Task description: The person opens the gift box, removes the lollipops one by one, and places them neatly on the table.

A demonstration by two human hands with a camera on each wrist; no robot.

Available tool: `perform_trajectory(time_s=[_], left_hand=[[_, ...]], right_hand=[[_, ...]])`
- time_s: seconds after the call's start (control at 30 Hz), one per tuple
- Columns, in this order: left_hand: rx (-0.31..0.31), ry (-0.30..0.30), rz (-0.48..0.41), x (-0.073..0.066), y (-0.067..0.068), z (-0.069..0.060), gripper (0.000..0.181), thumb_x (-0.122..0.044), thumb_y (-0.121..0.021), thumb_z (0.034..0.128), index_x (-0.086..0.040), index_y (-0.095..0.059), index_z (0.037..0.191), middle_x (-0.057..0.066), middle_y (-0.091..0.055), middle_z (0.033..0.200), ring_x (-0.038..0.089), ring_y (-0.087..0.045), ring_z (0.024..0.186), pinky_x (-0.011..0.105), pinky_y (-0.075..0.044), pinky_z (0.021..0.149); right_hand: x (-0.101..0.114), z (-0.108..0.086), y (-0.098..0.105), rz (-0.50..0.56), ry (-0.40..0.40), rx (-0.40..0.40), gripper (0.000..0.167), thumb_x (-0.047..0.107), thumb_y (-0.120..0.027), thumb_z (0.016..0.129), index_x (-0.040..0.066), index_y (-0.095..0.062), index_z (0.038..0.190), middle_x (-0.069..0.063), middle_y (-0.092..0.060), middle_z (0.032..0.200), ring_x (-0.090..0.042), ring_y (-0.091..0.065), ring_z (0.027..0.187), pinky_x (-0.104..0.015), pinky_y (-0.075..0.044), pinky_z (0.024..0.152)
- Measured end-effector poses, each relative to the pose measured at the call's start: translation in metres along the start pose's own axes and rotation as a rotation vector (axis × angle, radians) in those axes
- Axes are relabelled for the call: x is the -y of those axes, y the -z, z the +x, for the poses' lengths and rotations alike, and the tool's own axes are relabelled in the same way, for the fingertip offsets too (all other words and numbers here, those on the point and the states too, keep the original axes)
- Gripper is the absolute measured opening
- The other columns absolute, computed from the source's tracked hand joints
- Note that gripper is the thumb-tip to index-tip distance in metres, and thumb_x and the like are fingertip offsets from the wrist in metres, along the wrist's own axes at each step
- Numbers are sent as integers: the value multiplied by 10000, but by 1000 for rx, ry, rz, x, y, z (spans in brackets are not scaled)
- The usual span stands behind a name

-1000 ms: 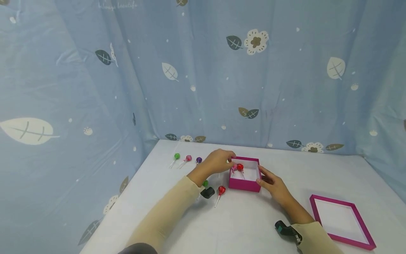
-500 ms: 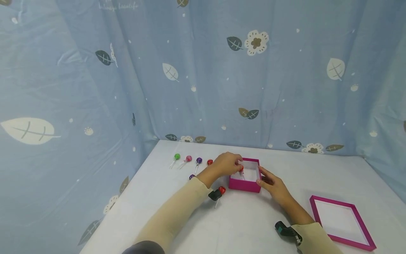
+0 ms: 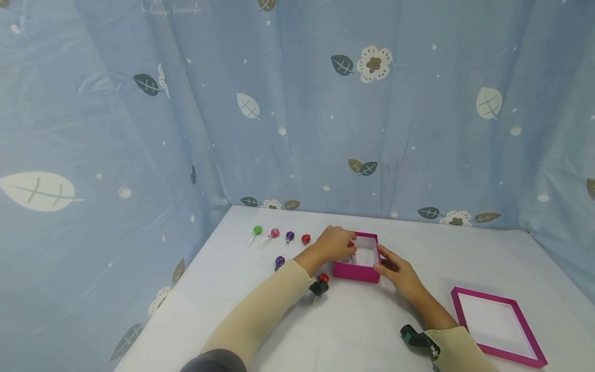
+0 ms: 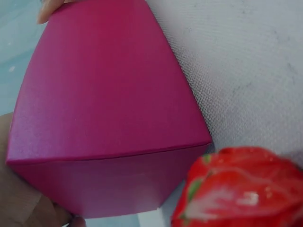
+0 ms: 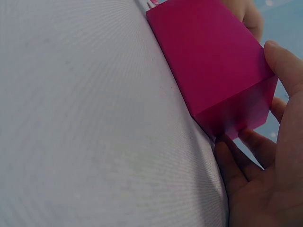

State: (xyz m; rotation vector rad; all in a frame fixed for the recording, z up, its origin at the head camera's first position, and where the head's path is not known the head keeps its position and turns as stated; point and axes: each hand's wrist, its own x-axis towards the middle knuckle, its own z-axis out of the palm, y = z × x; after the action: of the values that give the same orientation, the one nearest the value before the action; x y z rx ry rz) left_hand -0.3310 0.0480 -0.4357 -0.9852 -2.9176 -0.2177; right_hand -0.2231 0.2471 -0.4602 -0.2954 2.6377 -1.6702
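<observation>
An uncovered magenta box (image 3: 357,273) with a white inside stands on the white table. My left hand (image 3: 333,244) reaches over its left side, and its finger and thumb pinch a red lollipop (image 3: 351,245) inside; the hand hides much of the interior. My right hand (image 3: 401,273) holds the box's right side, thumb at the front corner and fingers along the side wall (image 5: 236,111). Below my left wrist lies another red lollipop (image 3: 323,278), close up in the left wrist view.
Left of the box lie a green lollipop (image 3: 257,230), a pink one (image 3: 275,233), two purple ones (image 3: 290,236) and a red one (image 3: 306,238). A magenta-rimmed lid (image 3: 498,325) lies at the right. A blue patterned curtain (image 3: 297,113) hangs behind the table.
My left hand has moved right and deeper into the box, covering the pink lollipop there. A red and a purple lollipop on the table came into view. My right hand has stayed on the box.
</observation>
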Motion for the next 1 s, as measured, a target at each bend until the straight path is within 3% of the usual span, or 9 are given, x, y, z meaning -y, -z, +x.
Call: perform_trajectory(time_s=[0.13,0.23,0.37,0.47,0.7,0.87,1.0], left_hand=[[12,13,31,-3,-2,2,369,-403,-641,922,-192,-678,1223,-104,-704,990,108,-608,953,313,-400,868],[26,14,75,-5,-2,4,301,-413,-640,918,-191,-711,1109,-113,-682,853,96,-599,857,323,-403,838],[42,14,153,-8,-5,6,240,-425,-629,920,-213,-687,825,-114,-564,612,88,-533,680,325,-401,761],[43,20,188,-10,-6,7,271,-425,-633,917,-222,-660,740,-105,-535,558,94,-512,635,317,-395,721],[-8,-3,188,-12,-8,7,176,-397,-646,916,-271,-730,1004,-149,-581,664,90,-535,681,308,-376,696],[-25,-17,159,-11,-10,8,107,-356,-655,915,-296,-724,970,-173,-572,672,69,-507,658,313,-352,679],[-24,-19,156,-11,-13,8,61,-337,-674,905,-289,-698,936,-172,-575,681,68,-517,663,320,-344,677]], right_hand=[[0,0,0,3,2,-5,644,246,-621,967,90,-330,1519,-237,-310,1520,-474,-422,1282,-528,-433,957],[-2,1,0,5,5,-10,639,240,-625,964,88,-339,1516,-241,-317,1515,-473,-432,1275,-529,-433,956],[-2,1,0,8,8,-11,632,221,-626,963,86,-346,1512,-240,-327,1510,-468,-443,1269,-526,-432,958],[-1,1,-1,6,6,-12,635,216,-624,964,79,-338,1514,-242,-329,1508,-467,-442,1270,-519,-435,956],[-1,1,0,1,12,-17,637,213,-627,960,77,-341,1512,-247,-339,1501,-470,-448,1262,-526,-442,946],[-1,2,0,-3,10,-20,635,230,-626,963,79,-343,1512,-244,-339,1502,-470,-445,1264,-529,-435,955],[-18,8,-1,14,-2,-17,642,223,-632,959,106,-339,1519,-234,-327,1512,-470,-435,1273,-533,-431,957]])
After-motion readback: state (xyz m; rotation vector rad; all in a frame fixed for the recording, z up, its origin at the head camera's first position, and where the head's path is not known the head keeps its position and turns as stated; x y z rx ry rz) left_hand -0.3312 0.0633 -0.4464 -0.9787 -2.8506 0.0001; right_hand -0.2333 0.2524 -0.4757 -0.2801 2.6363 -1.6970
